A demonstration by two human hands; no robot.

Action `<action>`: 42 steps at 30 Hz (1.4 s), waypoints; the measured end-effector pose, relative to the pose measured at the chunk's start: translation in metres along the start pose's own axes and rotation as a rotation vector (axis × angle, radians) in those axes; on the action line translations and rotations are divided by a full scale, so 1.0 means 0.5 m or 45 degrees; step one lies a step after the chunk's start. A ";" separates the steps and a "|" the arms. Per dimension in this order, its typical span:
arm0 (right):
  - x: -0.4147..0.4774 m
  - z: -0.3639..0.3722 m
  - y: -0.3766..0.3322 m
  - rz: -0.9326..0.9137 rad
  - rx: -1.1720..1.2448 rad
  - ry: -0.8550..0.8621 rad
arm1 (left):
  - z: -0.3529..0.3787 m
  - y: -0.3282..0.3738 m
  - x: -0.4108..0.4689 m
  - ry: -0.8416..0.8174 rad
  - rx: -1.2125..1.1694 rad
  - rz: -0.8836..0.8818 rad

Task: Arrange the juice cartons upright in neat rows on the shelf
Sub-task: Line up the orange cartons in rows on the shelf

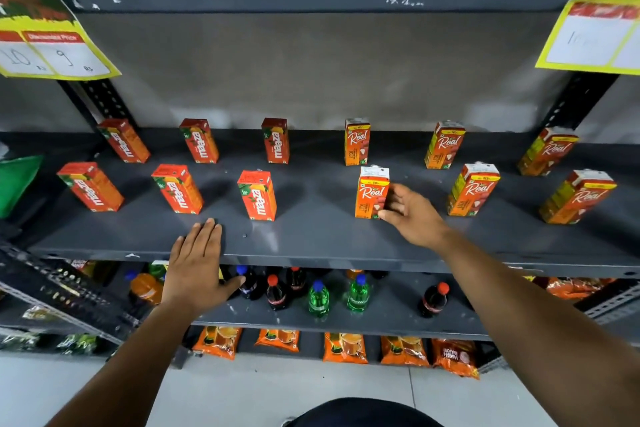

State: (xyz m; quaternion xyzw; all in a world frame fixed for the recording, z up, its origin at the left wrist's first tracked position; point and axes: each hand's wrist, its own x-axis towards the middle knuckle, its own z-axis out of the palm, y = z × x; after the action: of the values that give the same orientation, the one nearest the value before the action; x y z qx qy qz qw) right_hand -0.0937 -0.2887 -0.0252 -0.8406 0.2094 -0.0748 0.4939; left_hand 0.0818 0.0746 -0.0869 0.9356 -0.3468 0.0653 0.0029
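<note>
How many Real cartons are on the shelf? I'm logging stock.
6, all upright on the right half. Back row. Front row, touched by the right hand, then and. None seem hidden.

The shelf (pixel 311 239) is dark grey, its upper lip chipped with white flecks. Toward its left end stand six red cartons (pixel 258 195) with orange panels and white lettering; toward its right end, six orange cartons (pixel 371 192) with white tops, white script and yellow side panels. Yellow-bordered price tags (pixel 52 45) carry red bands and white boxes. Below, bottles (pixel 318 298) are green or dark, capped blue or red, above orange packets (pixel 344 347).
</note>
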 end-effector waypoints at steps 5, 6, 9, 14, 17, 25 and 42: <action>0.002 0.002 -0.002 -0.001 -0.047 -0.001 | 0.000 -0.001 -0.002 0.007 0.001 0.005; 0.002 0.002 -0.003 -0.001 -0.064 -0.006 | 0.000 -0.001 -0.002 0.007 -0.003 0.004; 0.004 0.002 -0.005 -0.007 -0.098 -0.009 | -0.002 0.001 -0.002 0.004 -0.010 0.006; 0.006 0.016 -0.011 -0.030 -0.130 -0.004 | -0.002 0.001 -0.003 -0.002 -0.008 -0.007; 0.007 0.024 -0.013 -0.047 -0.126 0.014 | -0.001 0.003 -0.003 -0.010 -0.018 -0.002; 0.009 0.029 -0.010 -0.034 -0.132 0.015 | -0.001 0.001 -0.004 0.002 -0.008 0.009; 0.012 0.030 -0.020 0.007 -0.136 0.007 | 0.003 -0.002 -0.003 -0.006 -0.019 0.008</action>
State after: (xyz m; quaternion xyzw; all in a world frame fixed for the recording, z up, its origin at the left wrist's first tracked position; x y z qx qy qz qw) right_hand -0.0806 -0.2750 -0.0247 -0.8651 0.2166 -0.0645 0.4479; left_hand 0.0815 0.0760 -0.0883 0.9347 -0.3501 0.0606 0.0087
